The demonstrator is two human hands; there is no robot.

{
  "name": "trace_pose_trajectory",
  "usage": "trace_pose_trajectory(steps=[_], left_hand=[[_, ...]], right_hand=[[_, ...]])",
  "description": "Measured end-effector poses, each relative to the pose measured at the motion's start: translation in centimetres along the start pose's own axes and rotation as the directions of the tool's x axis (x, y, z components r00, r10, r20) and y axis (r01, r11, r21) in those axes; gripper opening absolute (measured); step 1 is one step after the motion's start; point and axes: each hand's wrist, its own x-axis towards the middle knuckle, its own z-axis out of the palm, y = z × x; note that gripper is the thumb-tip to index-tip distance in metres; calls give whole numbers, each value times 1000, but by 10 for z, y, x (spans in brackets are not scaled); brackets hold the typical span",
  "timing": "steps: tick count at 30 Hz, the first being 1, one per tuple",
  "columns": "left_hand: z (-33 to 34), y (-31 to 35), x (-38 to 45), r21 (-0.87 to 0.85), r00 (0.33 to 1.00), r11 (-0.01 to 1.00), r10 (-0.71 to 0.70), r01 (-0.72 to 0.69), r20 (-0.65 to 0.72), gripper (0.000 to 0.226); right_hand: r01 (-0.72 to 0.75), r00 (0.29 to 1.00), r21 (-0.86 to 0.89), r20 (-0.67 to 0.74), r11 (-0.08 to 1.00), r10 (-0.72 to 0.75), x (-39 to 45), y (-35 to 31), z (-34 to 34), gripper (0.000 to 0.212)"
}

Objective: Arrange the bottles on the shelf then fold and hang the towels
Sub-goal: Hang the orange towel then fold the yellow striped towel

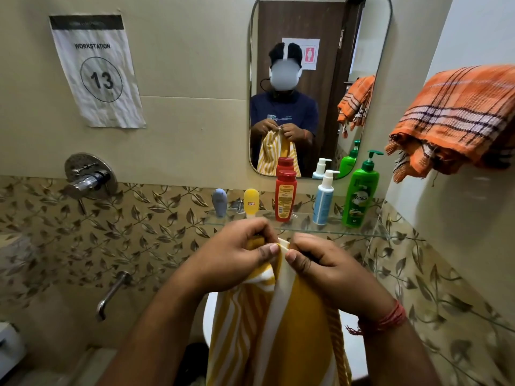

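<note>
1. Both hands are at the centre of the frame, close together, each pinching the top edge of a yellow and white striped towel (267, 316). The left hand (237, 249) has thumb and curled fingers closed on the cloth; the right hand (326, 263) grips it the same way, thumbs nearly touching.
2. The towel hangs straight down from the two pinches toward the bottom of the frame, its long axis vertical, its stripes running top to bottom.
3. The two held corners are brought together, so it looks like a lengthwise fold in progress.
4. Five bottles already stand in a row on the glass shelf (306, 231) just above the hands, so that part seems done.
5. An orange checked towel (457, 118) is draped at the right edge of the frame, above and right of the hands.
6. The hanging spot lies up and to the right, so the right hand is nearer to it.
</note>
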Motion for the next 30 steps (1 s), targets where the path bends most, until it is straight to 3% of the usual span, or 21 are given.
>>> trace_pose_trajectory(steps=[4, 9, 12, 14, 17, 20, 25, 30], left_hand=[[-5, 1, -1, 42, 950, 998, -37, 52, -311, 11], [-28, -22, 3, -112, 698, 987, -161, 116, -698, 16], [-40, -32, 4, -124, 575, 985, -170, 119, -800, 11], [-44, -32, 4, -105, 529, 988, -149, 114, -835, 7], [-46, -29, 3, -80, 484, 992, -118, 99, -867, 6], [-48, -25, 2, -70, 449, 994, -101, 85, -888, 4], [-43, -16, -1, -49, 469, 995, -82, 82, -879, 2], [-37, -14, -3, -43, 502, 995, -80, 85, -861, 3]], right_hand=[[-97, 988, -2, 122, 995, 97, -10, 10, -5, 55], [-185, 979, 34, 94, 982, 181, -22, 23, -13, 62], [-218, 973, -15, 67, 976, 219, -23, 32, -16, 67], [-246, 966, 2, 76, 969, 246, -24, 37, -17, 63], [-311, 938, 33, 170, 950, 302, -26, 45, -12, 46], [-351, 909, -85, 210, 933, 361, -26, 60, 3, 31], [-421, 895, -234, 48, 876, 443, -24, 80, 28, 20], [-491, 868, -313, -93, 813, 488, -20, 103, 42, 28]])
